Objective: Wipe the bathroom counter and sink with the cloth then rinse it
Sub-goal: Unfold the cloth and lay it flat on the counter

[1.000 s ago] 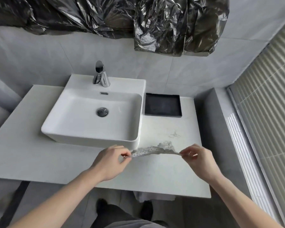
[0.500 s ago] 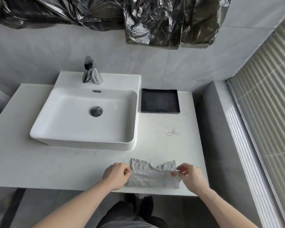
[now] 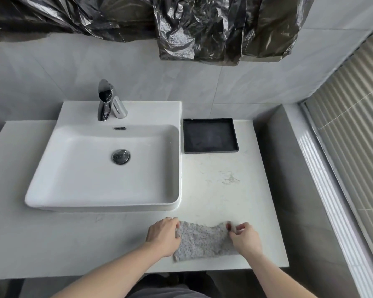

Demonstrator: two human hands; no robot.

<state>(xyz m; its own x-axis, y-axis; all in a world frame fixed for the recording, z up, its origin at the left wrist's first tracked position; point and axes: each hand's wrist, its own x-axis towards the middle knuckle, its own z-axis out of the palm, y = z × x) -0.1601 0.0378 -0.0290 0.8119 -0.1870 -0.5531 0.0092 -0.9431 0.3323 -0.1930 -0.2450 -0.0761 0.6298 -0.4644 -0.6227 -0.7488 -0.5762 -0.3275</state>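
A grey speckled cloth lies flat on the white counter near its front edge, right of the sink. My left hand pinches the cloth's left edge. My right hand pinches its upper right corner. The white rectangular sink stands on the counter at the left, dry, with a chrome drain plug in the basin. A chrome faucet rises at the sink's back rim. A faint smudge marks the counter beyond the cloth.
A black square tray sits at the back of the counter, right of the sink. Black plastic sheeting hangs over the wall above. A grey ledge and window blinds run along the right side.
The cloth was stretched in the air between my hands; it has come down and now lies spread flat on the counter. Both hands moved toward the front edge.
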